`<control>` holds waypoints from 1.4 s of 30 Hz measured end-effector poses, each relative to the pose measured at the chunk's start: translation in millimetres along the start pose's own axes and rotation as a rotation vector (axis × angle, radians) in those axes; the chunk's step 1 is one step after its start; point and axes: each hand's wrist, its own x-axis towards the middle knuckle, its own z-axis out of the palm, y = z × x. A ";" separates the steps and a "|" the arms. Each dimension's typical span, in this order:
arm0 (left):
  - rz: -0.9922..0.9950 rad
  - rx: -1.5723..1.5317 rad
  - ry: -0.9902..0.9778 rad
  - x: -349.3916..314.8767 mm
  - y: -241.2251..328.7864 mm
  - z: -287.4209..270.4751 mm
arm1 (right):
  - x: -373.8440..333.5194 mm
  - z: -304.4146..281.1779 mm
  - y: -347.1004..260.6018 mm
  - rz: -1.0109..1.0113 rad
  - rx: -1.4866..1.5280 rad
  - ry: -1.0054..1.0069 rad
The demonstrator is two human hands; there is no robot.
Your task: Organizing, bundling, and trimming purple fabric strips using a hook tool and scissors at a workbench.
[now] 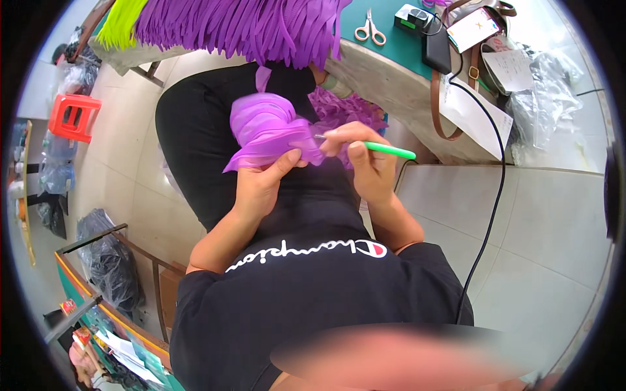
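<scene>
Sheer purple fabric [264, 124], gathered in rounded folds, sits above my lap. My left hand [264, 182] is closed on its lower edge, thumb on top. At the fabric's right side, my right hand [372, 169] grips a slim tool with a bright green handle [391, 150]. A thin metal tip shows past the fingers, close to the cloth; its exact kind cannot be made out. Behind the hands lies a heap of crinkled purple fabric [349, 111], partly covered by the right hand.
Purple strips [241, 26] and yellow-green strips [120, 23] hang over the table's edge ahead. Scissors [370, 29], a phone [474, 31] and a black box with a cable [437, 52] lie to the right. The cable runs down beside my right arm. A red stool [75, 117] stands left.
</scene>
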 end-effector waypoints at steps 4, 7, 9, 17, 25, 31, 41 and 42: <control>0.022 0.079 0.046 0.5 1.1 2.8 | -1.3 22.3 1.0 0.138 0.287 0.015; 0.018 0.078 0.038 -0.7 0.9 2.6 | -2.9 19.6 9.7 0.125 0.139 0.093; 0.000 0.016 0.055 -1.0 4.3 7.0 | -3.7 19.4 12.2 0.116 0.148 0.084; 0.018 0.053 0.008 -1.9 3.7 -0.1 | -1.6 25.1 11.6 0.177 0.151 0.091; -0.009 0.065 0.024 -2.9 1.3 -1.5 | 9.2 18.2 10.8 -0.079 -0.289 0.034; -0.121 -0.011 -0.081 -0.2 5.1 -3.9 | 23.8 10.9 3.1 -0.052 -0.296 0.134; -0.051 0.059 0.034 -1.9 -5.0 -1.5 | -3.8 24.6 5.5 0.317 -0.050 0.133; -0.013 0.101 0.029 -1.7 -5.6 -2.0 | -4.1 27.5 8.0 0.316 -0.048 0.135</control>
